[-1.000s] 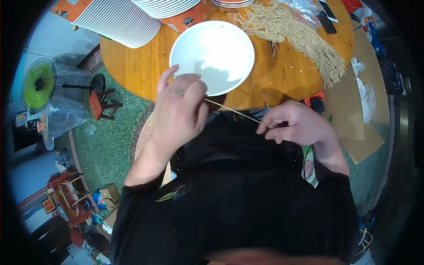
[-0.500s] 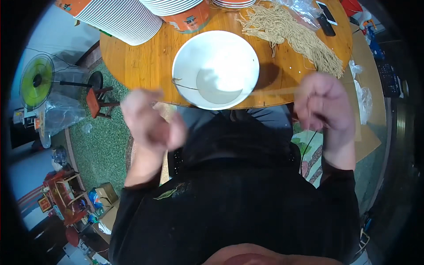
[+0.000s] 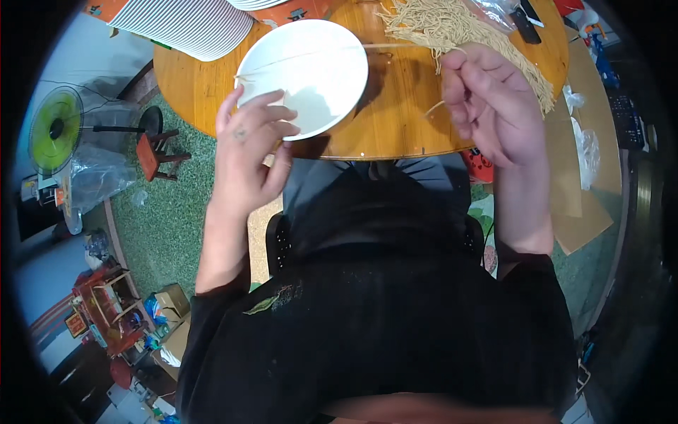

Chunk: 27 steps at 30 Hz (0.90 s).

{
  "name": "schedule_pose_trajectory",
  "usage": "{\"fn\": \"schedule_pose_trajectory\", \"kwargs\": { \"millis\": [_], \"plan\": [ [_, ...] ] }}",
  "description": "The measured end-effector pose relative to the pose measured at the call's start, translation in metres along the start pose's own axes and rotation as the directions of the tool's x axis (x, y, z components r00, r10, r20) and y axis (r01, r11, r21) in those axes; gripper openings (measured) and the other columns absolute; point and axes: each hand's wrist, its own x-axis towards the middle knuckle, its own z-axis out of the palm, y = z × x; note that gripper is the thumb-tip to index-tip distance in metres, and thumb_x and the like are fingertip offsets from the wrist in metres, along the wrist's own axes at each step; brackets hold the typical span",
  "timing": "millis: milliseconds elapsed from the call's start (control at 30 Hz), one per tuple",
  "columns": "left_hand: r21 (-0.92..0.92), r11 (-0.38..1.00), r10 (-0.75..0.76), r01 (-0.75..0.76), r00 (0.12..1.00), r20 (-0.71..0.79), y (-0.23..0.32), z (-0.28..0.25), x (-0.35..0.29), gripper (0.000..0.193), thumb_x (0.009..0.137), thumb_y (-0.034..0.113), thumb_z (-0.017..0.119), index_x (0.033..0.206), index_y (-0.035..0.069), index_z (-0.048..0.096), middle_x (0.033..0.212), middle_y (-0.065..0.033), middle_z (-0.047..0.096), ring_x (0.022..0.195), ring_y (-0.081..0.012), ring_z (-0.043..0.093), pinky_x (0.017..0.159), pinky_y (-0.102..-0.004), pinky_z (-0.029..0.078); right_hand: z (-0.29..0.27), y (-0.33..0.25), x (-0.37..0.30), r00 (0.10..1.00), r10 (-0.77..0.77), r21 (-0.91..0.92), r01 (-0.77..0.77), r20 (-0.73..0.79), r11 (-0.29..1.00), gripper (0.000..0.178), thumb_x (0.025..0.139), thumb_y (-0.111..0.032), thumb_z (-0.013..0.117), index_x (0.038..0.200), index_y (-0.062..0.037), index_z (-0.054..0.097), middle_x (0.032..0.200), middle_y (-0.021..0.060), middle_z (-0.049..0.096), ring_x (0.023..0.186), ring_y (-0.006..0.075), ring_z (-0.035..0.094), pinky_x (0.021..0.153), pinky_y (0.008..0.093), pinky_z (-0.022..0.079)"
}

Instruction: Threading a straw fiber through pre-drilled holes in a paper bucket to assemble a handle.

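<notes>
A white round tub (image 3: 314,106) stands at the near edge of the table, its mouth facing me. My left hand (image 3: 247,141) lies over its left rim, fingers spread and reaching across the opening, thumb apart below. A thin tan cord (image 3: 321,51) is fastened at the tub's left rim and runs tautly across the mouth to the right. My right hand (image 3: 494,99), raised over the table's right side, pinches this cord between thumb and fingers. A short cord end sticks out beside the curled lower fingers.
Behind the right hand lies a heap of tan cords (image 3: 438,25). Stacked orange-and-white tubs (image 3: 187,28) stand at the table's back left. A black object (image 3: 524,27) and clear plastic lie at the back right. To the left are a green fan (image 3: 55,127) and a small stool (image 3: 152,159).
Both hands have moved up and away from me. The left has come onto the tub's rim. The tub sits farther back and left, its mouth turned differently. The cord now stretches across it.
</notes>
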Motion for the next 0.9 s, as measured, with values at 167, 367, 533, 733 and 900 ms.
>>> {"fn": "schedule_pose_trajectory", "kwargs": {
  "millis": [167, 367, 533, 733, 900],
  "plan": [
    [-0.028, 0.998, 0.057, -0.063, 0.979, -0.194, 0.004, -0.008, 0.0, 0.022, 0.085, 0.015, 0.068, 0.103, 0.004, 0.073, 0.121, -0.014, 0.074, 0.127, -0.0391, 0.066, 0.115, -0.0566, 0.044, 0.022, 0.014, 0.003, 0.997, 0.081, 0.085, -0.081, 0.002, 0.993, 0.031, 0.113, -0.026, 0.06, 0.129, -0.002, 0.07, 0.095, 0.0028, 0.075, 0.078, 0.0091, 0.069, 0.064, 0.0237, 0.056],
    [-0.092, 0.992, 0.053, -0.084, 0.953, -0.3, 0.077, 0.017, 0.014, 0.049, 0.079, 0.02, 0.095, 0.118, 0.002, 0.072, 0.106, -0.0112, 0.076, 0.093, -0.0282, 0.072, 0.078, -0.0372, 0.055, 0.042, 0.026, 0.01, 0.998, 0.062, 0.206, -0.063, 0.01, 0.976, 0.029, 0.112, -0.024, 0.061, 0.127, -0.0012, 0.07, 0.095, 0.0035, 0.075, 0.077, 0.0095, 0.07, 0.064, 0.0236, 0.058],
    [-0.118, 0.992, 0.017, -0.053, 0.958, -0.286, 0.076, 0.043, 0.034, 0.039, 0.082, 0.013, 0.089, 0.117, 0.001, 0.074, 0.101, -0.0106, 0.076, 0.089, -0.0279, 0.073, 0.076, -0.0382, 0.056, 0.047, 0.028, 0.013, 0.999, 0.04, 0.264, -0.048, 0.036, 0.963, 0.03, 0.112, -0.023, 0.061, 0.128, 0.0006, 0.069, 0.094, 0.0042, 0.074, 0.076, 0.0101, 0.07, 0.064, 0.0228, 0.058],
    [-0.125, 0.991, -0.001, -0.038, 0.956, -0.295, 0.076, 0.036, 0.028, 0.034, 0.082, -0.002, 0.081, 0.115, 0.002, 0.076, 0.094, -0.0081, 0.076, 0.08, -0.0275, 0.072, 0.073, -0.0391, 0.055, 0.051, 0.04, 0.006, 0.95, -0.097, -0.059, 0.084, -0.297, 0.995, 0.023, 0.104, -0.01, 0.069, 0.123, 0.0029, 0.067, 0.12, 0.0103, 0.069, 0.079, 0.0092, 0.068, 0.061, 0.0209, 0.054],
    [-0.035, 0.999, -0.017, 0.012, 0.991, -0.13, 0.083, 0.019, 0.026, 0.035, 0.085, -0.011, 0.079, 0.117, 0.001, 0.076, 0.093, -0.0111, 0.074, 0.081, -0.0285, 0.072, 0.074, -0.0389, 0.055, 0.059, 0.041, -0.019, 0.85, -0.498, -0.734, 0.447, 0.17, 0.512, 0.019, 0.085, 0.003, 0.082, 0.098, 0.0016, 0.068, 0.139, 0.0181, 0.067, 0.082, 0.0104, 0.068, 0.054, 0.0225, 0.047]
  ]
}}
